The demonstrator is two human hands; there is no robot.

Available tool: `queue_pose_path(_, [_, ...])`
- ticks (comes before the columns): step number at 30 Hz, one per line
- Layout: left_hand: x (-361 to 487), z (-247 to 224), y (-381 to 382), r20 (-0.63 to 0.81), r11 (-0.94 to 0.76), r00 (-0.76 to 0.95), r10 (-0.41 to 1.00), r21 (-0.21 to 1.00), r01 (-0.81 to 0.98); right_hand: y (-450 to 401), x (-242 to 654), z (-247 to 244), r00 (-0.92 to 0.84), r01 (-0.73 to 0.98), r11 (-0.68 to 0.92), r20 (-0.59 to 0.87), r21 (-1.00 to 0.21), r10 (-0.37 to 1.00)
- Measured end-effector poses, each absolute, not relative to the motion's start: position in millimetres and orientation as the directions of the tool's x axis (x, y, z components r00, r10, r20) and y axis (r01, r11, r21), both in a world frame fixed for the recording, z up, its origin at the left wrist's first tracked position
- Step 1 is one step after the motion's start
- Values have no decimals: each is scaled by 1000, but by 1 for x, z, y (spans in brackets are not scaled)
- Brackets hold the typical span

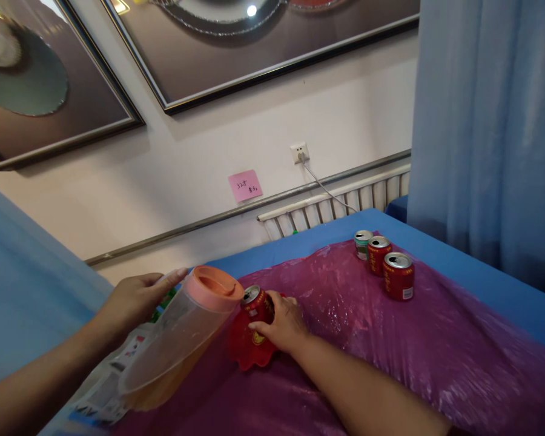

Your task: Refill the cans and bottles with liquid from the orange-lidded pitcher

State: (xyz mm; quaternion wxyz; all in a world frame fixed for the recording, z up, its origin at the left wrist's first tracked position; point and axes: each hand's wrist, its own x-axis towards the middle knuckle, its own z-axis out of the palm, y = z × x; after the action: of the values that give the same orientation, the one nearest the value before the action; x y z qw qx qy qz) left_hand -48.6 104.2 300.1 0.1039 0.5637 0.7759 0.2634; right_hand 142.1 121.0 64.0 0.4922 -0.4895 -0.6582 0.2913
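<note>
My left hand point(143, 293) grips a clear plastic pitcher point(177, 339) with an orange lid point(215, 281). The pitcher leans to the right, and amber liquid point(161, 381) lies along its lower side. Most of the left fingers are hidden behind it; the thumb lies near the lid. In my right hand point(287, 321) is an opened red drink can point(255, 307), tilted a little left, its top close beside the lid. Under the can is a red scalloped dish point(247, 354) on the purple plastic sheet point(318, 303). No stream of liquid is visible between pitcher and can.
Two opened red cans point(398, 278) and a green can point(362, 245) stand at the sheet's far right. White-and-printed packaging point(104, 387) is behind the pitcher. The blue tabletop point(472, 266) meets a wall with a radiator point(327, 203). Blue curtains point(481, 121) hang on both sides.
</note>
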Motion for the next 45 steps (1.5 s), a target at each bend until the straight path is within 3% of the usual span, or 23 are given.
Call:
queue_pose_path(12, [-50, 298, 106, 165, 235, -343, 925, 460, 856, 121, 141, 64, -38, 366, 347, 359, -863, 933])
queue_pose_path(45, [-45, 301, 104, 163, 233, -338, 927, 455, 860, 121, 142, 66, -47, 404, 337, 348, -851, 936])
